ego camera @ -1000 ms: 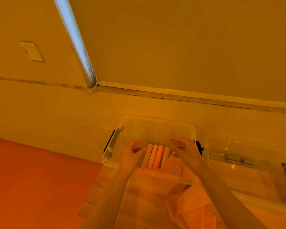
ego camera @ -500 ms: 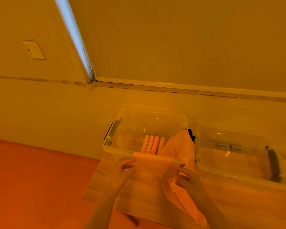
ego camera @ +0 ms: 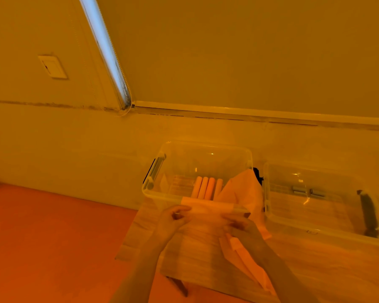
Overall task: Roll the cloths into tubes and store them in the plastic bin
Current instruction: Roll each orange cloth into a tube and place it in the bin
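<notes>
A clear plastic bin (ego camera: 153, 178) stands at the back of a small wooden table (ego camera: 197, 265). Several rolled orange cloth tubes (ego camera: 207, 188) lie side by side in it. A loose orange cloth (ego camera: 243, 189) hangs over the bin's near right corner and trails down onto the table. My left hand (ego camera: 173, 219) and my right hand (ego camera: 241, 225) each pinch an end of a pale cloth strip (ego camera: 206, 209) stretched between them just in front of the bin's near rim.
A second clear bin (ego camera: 271, 215) sits to the right, holding small metal pieces (ego camera: 307, 191) and a dark handle (ego camera: 368, 213). An orange surface (ego camera: 53, 237) lies to the left of the table. The wall runs close behind both bins.
Both hands drew back out of the bin toward me and now hold a cloth strip in front of it. The view shifted slightly, showing more of the right bin.
</notes>
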